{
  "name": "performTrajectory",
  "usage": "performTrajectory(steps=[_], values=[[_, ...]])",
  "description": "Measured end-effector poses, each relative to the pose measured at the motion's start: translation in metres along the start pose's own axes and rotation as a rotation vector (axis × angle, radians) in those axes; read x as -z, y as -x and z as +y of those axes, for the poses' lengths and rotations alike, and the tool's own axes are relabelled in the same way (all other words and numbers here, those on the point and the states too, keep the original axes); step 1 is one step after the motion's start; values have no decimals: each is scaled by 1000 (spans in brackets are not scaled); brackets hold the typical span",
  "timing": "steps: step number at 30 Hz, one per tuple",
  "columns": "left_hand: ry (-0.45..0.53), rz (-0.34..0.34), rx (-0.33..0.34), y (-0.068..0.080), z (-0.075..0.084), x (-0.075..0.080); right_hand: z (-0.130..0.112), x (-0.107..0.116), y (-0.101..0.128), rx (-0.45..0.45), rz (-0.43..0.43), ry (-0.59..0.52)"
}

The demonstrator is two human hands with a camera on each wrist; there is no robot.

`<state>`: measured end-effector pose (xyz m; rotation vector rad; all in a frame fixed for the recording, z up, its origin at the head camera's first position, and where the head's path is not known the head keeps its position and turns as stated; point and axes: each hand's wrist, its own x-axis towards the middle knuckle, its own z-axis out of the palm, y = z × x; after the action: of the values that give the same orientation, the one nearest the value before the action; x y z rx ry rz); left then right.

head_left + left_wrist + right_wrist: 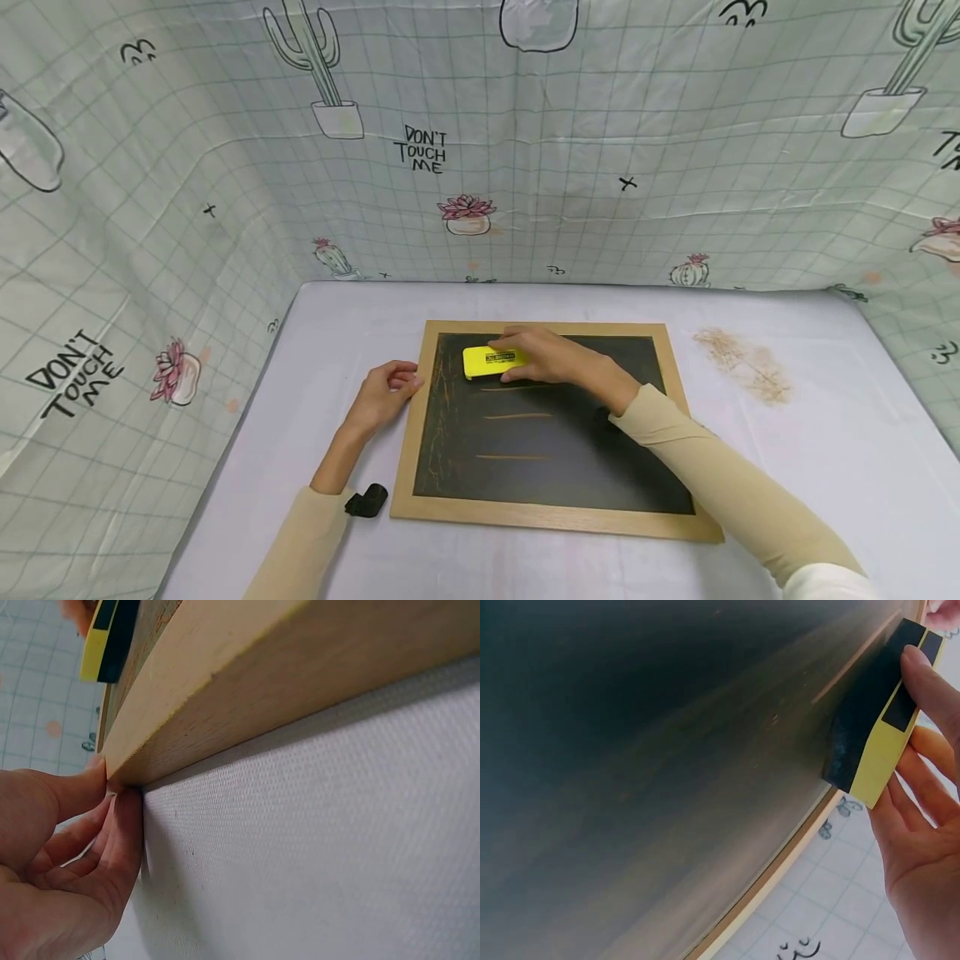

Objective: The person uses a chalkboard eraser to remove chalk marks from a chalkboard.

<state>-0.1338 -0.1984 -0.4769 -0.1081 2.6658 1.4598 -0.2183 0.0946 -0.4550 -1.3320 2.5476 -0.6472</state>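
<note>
My right hand point(551, 357) grips one yellow eraser point(480, 363) between thumb and fingers, on the upper left part of the single chalkboard point(600, 475). My left hand point(382, 396), fingers bent, pinches the left edge of its one wooden frame point(555, 518). I count three short horizontal chalk lines point(517, 416) near the eraser, and fainter wavy marks point(442, 417) along the left side. Right of the board, one brownish smudge point(742, 364) marks the white tabletop point(337, 333).

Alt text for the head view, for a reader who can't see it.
A right hand holds a yellow eraser over a wood-framed blackboard marked with orange lines; the left hand touches the frame's left side. Brown smudges mark the white surface to the board's right.
</note>
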Motion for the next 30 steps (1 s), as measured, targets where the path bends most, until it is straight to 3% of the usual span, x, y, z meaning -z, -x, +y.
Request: performTrajectory(steps=[30], values=[[3,-6,-11,0,-1,1,29,17,57,-123,82,-8]])
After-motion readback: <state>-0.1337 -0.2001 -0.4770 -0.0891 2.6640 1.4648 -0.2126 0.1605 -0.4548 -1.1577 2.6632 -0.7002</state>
